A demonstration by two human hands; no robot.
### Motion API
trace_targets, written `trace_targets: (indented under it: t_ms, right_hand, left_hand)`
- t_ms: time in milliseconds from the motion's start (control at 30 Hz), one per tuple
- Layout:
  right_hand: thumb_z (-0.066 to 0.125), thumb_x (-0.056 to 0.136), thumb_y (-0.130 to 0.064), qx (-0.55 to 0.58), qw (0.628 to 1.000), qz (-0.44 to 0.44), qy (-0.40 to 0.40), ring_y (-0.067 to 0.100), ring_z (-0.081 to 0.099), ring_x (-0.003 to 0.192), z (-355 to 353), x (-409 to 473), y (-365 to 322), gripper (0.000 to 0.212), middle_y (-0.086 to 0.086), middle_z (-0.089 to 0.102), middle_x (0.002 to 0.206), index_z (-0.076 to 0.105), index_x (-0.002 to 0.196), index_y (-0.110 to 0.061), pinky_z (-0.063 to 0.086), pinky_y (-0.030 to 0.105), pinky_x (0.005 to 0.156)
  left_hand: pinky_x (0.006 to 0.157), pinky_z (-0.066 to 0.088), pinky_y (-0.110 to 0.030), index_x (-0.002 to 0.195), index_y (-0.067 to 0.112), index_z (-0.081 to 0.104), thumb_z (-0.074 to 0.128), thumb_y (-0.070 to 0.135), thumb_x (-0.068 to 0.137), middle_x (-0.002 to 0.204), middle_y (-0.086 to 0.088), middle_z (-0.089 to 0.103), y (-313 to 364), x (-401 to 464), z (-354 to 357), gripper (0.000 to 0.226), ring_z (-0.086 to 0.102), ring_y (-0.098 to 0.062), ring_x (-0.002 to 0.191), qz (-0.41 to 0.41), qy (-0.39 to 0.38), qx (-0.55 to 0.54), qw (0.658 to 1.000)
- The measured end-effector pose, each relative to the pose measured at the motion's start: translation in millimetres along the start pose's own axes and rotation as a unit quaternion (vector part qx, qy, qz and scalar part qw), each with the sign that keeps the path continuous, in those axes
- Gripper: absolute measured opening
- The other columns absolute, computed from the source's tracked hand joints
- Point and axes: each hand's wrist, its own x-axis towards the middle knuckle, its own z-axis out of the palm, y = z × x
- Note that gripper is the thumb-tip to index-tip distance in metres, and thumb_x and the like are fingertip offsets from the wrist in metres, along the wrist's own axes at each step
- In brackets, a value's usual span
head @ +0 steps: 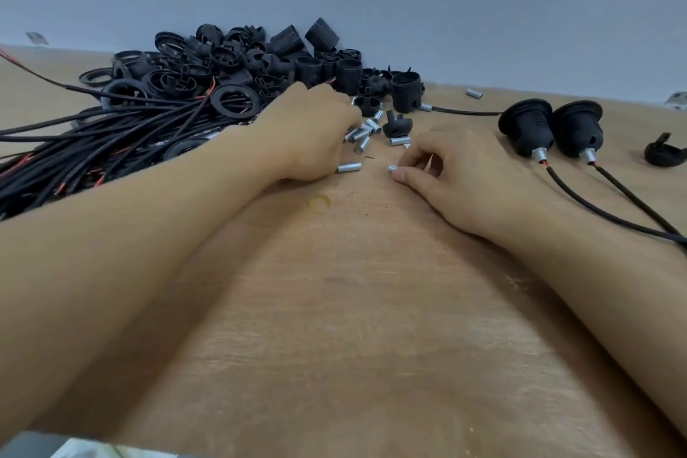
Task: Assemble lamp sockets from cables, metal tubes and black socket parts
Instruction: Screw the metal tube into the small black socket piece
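Observation:
My left hand [312, 134] reaches over a scatter of small metal tubes [362, 136] on the wooden table, its fingers curled down among them; whether it holds one is hidden. My right hand [450, 175] pinches a short metal tube [392, 168] between thumb and fingers just above the table. Another tube [348, 167] lies loose between the hands. A heap of black socket parts [238, 59] sits behind the left hand. A bundle of black cables [96, 138] with red inner wires lies at the left.
Two assembled black sockets [528, 130] [578, 128] with cables lie to the right of my right hand. A black cap piece [665, 154] sits at the far right. A lone tube [474, 94] lies near the wall. Bare wooden table [353, 309] spreads between my arms.

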Motion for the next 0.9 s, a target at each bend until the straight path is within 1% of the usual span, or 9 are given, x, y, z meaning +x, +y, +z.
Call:
trace_targets:
  t_ms: [67,200,300,400,500,600,700,800,900]
  right_hand:
    - [0.067,0.09,-0.037,-0.004,1.0,0.002,0.003,0.009,0.053,0.077,0,-1,2,0.014,-0.014,0.059,0.078,0.07,0.086,-0.024,0.049,0.039,0.078]
    - [0.066,0.091,-0.036,-0.006,1.0,0.005,0.002,0.009,0.053,0.077,-1,-1,3,0.014,-0.013,0.059,0.079,0.071,0.088,-0.023,0.048,0.038,0.079]
    - [0.065,0.092,-0.036,0.005,1.0,0.016,-0.006,0.006,0.05,0.07,0,0,3,0.015,-0.016,0.054,0.073,0.07,0.09,-0.022,0.044,0.03,0.072]
    - [0.065,0.092,-0.035,0.014,1.0,0.024,-0.01,0.004,0.049,0.069,0,0,4,0.016,-0.015,0.053,0.074,0.07,0.09,-0.021,0.043,0.028,0.071]
    - [0.064,0.093,-0.035,0.018,0.999,0.028,-0.018,0.004,0.049,0.072,-1,-1,3,0.016,-0.013,0.056,0.079,0.07,0.092,-0.02,0.041,0.026,0.07]
    - [0.063,0.093,-0.034,0.021,0.999,0.034,-0.024,0.005,0.049,0.074,-1,-1,2,0.016,-0.01,0.059,0.083,0.07,0.093,-0.02,0.042,0.025,0.07]
    - [0.064,0.093,-0.032,0.024,0.999,0.032,-0.026,0.005,0.048,0.073,-2,-1,2,0.016,-0.008,0.06,0.085,0.07,0.093,-0.018,0.041,0.025,0.07]
    - [0.064,0.093,-0.033,0.023,0.999,0.03,-0.024,0.003,0.048,0.07,-2,-1,1,0.016,-0.009,0.06,0.083,0.07,0.092,-0.018,0.041,0.024,0.07]
    - [0.064,0.093,-0.034,0.022,0.999,0.034,-0.022,0.004,0.048,0.07,-1,0,1,0.017,-0.009,0.061,0.082,0.07,0.092,-0.018,0.044,0.027,0.072]
  left_hand:
    - [0.083,0.034,-0.039,0.123,0.023,0.06,0.045,0.016,0.096,0.123,-0.002,0.059,-7,6,3,0.032,0.053,-0.027,0.111,-0.031,-0.015,0.017,0.999]
    - [0.09,0.038,-0.042,0.111,0.024,0.07,0.046,0.018,0.096,0.114,-0.002,0.067,-20,2,4,0.029,0.059,-0.029,0.107,-0.093,-0.001,-0.006,0.996]
    - [0.079,0.039,-0.037,0.102,0.027,0.075,0.053,0.015,0.089,0.104,-0.002,0.071,-19,6,3,0.028,0.061,-0.03,0.099,-0.124,-0.013,-0.02,0.992]
    - [0.075,0.043,-0.036,0.105,0.028,0.076,0.055,0.017,0.09,0.103,-0.003,0.073,-17,11,3,0.028,0.063,-0.032,0.096,-0.141,-0.023,-0.045,0.989]
    - [0.079,0.046,-0.04,0.099,0.028,0.073,0.059,0.03,0.094,0.101,-0.001,0.072,-18,15,4,0.015,0.062,-0.028,0.099,-0.157,-0.006,-0.067,0.985]
    - [0.09,0.043,-0.05,0.094,0.031,0.068,0.065,0.041,0.092,0.104,-0.001,0.068,-16,22,4,0.01,0.058,-0.031,0.107,-0.175,-0.013,-0.077,0.982]
    - [0.094,0.038,-0.054,0.096,0.03,0.073,0.069,0.038,0.09,0.107,-0.003,0.068,-12,31,4,0.011,0.057,-0.035,0.109,-0.2,-0.027,-0.075,0.977]
    - [0.096,0.034,-0.056,0.097,0.024,0.07,0.069,0.033,0.089,0.104,-0.005,0.066,-11,39,3,0.012,0.057,-0.035,0.102,-0.221,-0.044,-0.068,0.972]
    - [0.098,0.033,-0.056,0.097,0.017,0.071,0.072,0.029,0.08,0.098,-0.005,0.068,-7,43,-5,0.02,0.057,-0.032,0.095,-0.237,-0.078,-0.089,0.964]
